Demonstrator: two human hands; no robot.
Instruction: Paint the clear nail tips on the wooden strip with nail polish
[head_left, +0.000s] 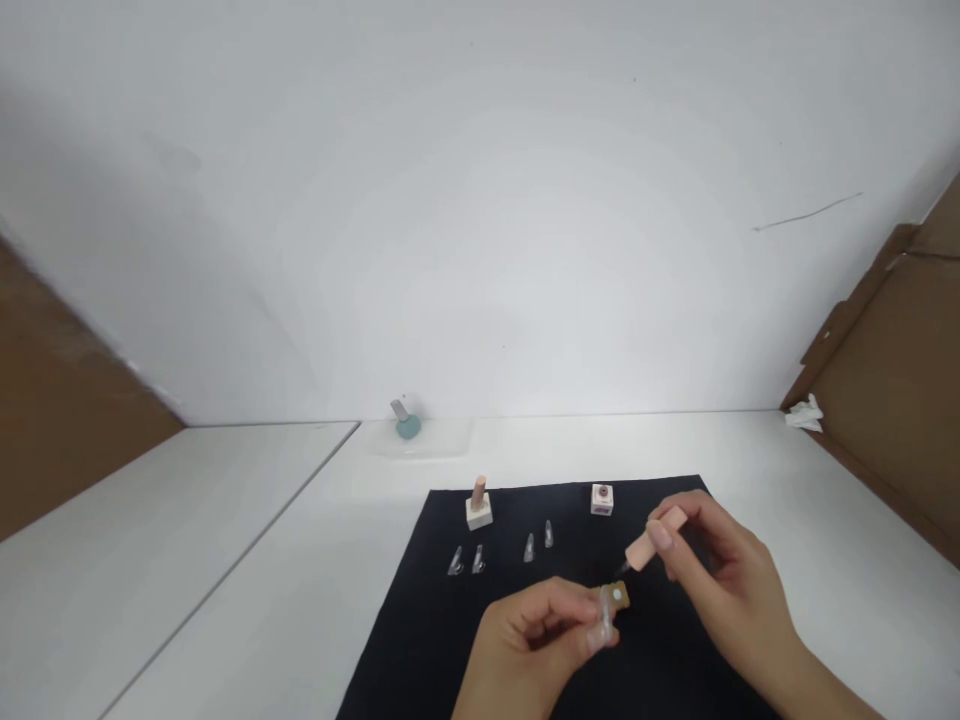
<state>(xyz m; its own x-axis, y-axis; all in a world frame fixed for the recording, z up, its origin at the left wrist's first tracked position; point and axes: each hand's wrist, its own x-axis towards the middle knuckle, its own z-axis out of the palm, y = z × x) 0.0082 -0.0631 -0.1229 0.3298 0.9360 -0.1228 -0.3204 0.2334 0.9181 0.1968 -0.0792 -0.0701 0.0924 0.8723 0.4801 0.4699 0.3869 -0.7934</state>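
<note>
Pinching a clear nail tip (602, 628) and a small gold piece (618, 597): left hand (534, 640), grip clenched, above the black mat (405, 660). Right hand (724, 575): grip clenched on a peach brush cap (651, 538), its dark bristles just beside the gold piece. Along the mat's far edge: capped white bottle (478, 512); uncapped white bottle (601, 499). Mid-mat: four loose nail tips (478, 560), in two pairs. At the table's (847, 600) far edge: teal bottle (408, 426), tilted, on a clear sheet (442, 438).
</note>
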